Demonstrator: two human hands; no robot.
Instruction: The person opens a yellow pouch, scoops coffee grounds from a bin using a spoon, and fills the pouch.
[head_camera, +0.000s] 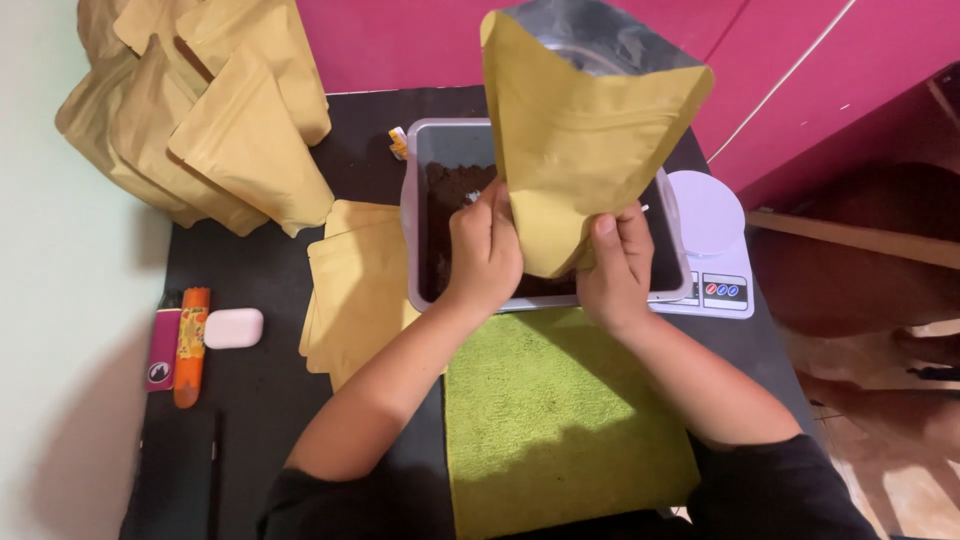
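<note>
Tan paper pouch (585, 150) gripped by both hands, left hand (487, 250), right hand (617, 262), above grey tray (415, 200)

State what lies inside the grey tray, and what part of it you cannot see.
The grey tray holds a dark brown powder. The kraft pouch, held up by the left hand and right hand, covers the tray's middle, so its contents there are hidden.

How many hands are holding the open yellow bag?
2. The left hand grips the yellow bag at its bottom left, and the right hand grips its bottom right, above the grey tray.
</note>
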